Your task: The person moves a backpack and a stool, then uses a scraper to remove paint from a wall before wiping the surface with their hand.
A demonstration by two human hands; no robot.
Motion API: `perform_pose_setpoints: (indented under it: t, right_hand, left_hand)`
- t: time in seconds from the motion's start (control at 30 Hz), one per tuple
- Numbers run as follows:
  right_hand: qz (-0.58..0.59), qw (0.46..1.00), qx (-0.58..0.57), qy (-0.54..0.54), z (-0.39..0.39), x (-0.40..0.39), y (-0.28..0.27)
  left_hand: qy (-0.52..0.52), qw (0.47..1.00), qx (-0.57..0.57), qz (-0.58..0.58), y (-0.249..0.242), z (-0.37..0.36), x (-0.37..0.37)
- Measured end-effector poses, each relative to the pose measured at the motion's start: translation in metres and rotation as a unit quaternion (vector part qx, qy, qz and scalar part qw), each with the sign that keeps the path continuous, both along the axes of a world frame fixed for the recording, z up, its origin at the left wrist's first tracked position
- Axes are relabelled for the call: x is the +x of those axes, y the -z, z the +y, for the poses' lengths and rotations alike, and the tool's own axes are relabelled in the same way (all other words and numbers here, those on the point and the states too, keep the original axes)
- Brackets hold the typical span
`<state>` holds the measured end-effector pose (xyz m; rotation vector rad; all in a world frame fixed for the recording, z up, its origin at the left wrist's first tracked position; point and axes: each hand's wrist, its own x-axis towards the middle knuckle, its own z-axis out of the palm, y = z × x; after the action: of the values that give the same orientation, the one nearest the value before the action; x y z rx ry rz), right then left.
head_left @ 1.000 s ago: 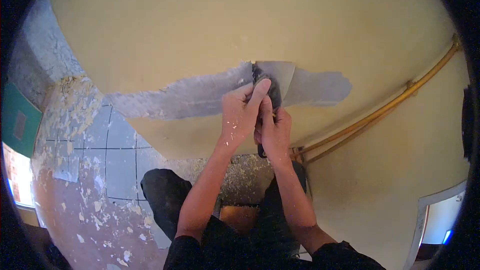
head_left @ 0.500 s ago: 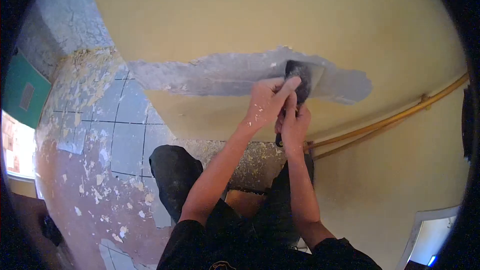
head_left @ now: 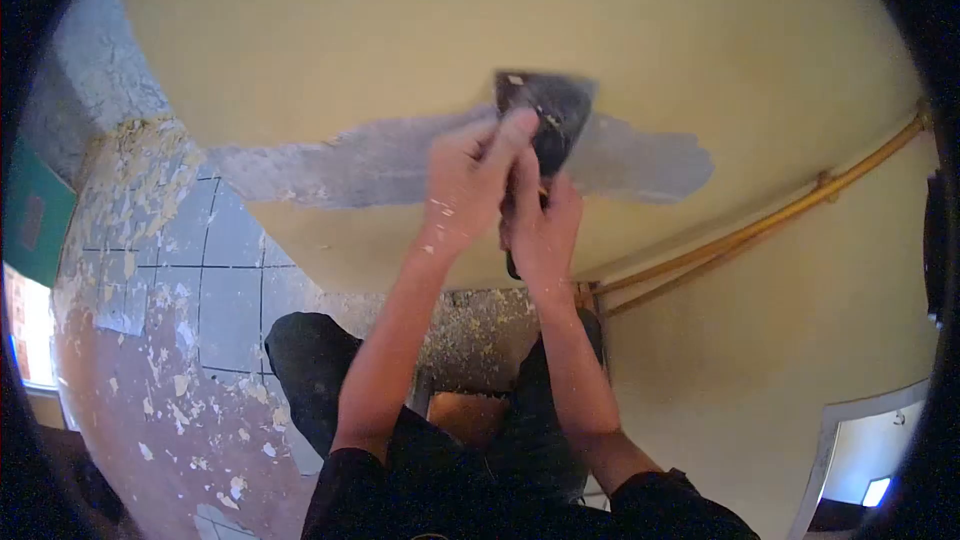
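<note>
A wide scraper (head_left: 562, 112) with a dark, dusty blade is held against the yellow wall, its edge at the upper border of a bare grey strip (head_left: 640, 162). My right hand (head_left: 545, 235) is wrapped around its handle, whose dark end shows below the fist. Higher up, my left hand (head_left: 470, 175) grips the scraper near the blade, thumb laid on the blade's lower left part and the other fingers mostly hidden. Small pale flakes stick to my left wrist and to the blade, which is slightly blurred.
Yellow pipes (head_left: 760, 230) run along the wall's lower right corner. Peeled paint flakes litter the tiled floor (head_left: 230, 240) on the left, near a green panel (head_left: 38, 215). My knees flank a brown surface (head_left: 468, 415) below. A framed opening (head_left: 870, 460) appears at lower right.
Both hands and the scraper have moved left and up, from within the grey strip to its upper border. The view has shifted slightly too.
</note>
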<state>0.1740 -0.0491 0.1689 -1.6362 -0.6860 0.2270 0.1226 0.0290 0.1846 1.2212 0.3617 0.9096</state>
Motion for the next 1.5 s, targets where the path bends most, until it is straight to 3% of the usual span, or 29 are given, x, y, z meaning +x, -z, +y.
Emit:
perform_pose_setpoints:
  t: [0.23, 0.3, 0.43, 0.53, 0.7, 1.07, 1.13, 1.27, 1.33, 1.4, 1.5]
  right_hand:
    - [0.089, 0.996, 0.002, -0.004, -0.014, 0.000, 0.019]
    - [0.072, 0.997, -0.004, 0.000, -0.010, 0.004, 0.011]
    - [0.087, 0.995, 0.027, -0.039, -0.014, -0.005, 0.010]
    - [0.085, 0.996, 0.015, -0.003, -0.010, -0.003, 0.015]
    - [0.111, 0.992, 0.034, -0.043, -0.014, -0.004, 0.003]
    - [0.117, 0.992, 0.031, -0.019, -0.017, -0.001, 0.008]
    - [0.105, 0.994, 0.025, -0.004, -0.017, -0.002, 0.006]
    - [0.076, 0.997, 0.023, -0.013, -0.008, 0.003, -0.004]
    - [0.108, 0.992, 0.038, -0.055, -0.006, -0.005, -0.012]
    - [0.110, 0.993, 0.026, -0.023, -0.011, -0.007, -0.001]
    - [0.128, 0.992, 0.017, -0.013, -0.014, 0.003, 0.006]
  left_hand:
    - [0.041, 0.997, 0.051, 0.040, 0.023, -0.003, 0.008]
    - [0.007, 1.000, 0.008, 0.014, 0.015, -0.006, 0.008]
    - [0.054, 0.998, -0.026, 0.007, 0.014, -0.004, 0.002]
    - [0.020, 0.997, 0.058, 0.039, 0.020, -0.003, 0.006]
    - [0.023, 0.998, 0.014, 0.061, 0.009, -0.006, 0.002]
    - [0.014, 0.998, 0.016, 0.058, 0.007, -0.009, 0.003]
    - [0.076, 0.995, 0.013, 0.070, 0.011, -0.007, 0.006]
    - [0.006, 1.000, 0.002, 0.008, 0.008, -0.002, 0.012]
    - [0.028, 1.000, 0.005, 0.012, -0.002, 0.004, -0.002]
    - [0.072, 0.996, -0.014, 0.048, 0.001, 0.004, -0.004]
    - [0.071, 0.996, 0.042, 0.020, 0.013, 0.005, 0.007]
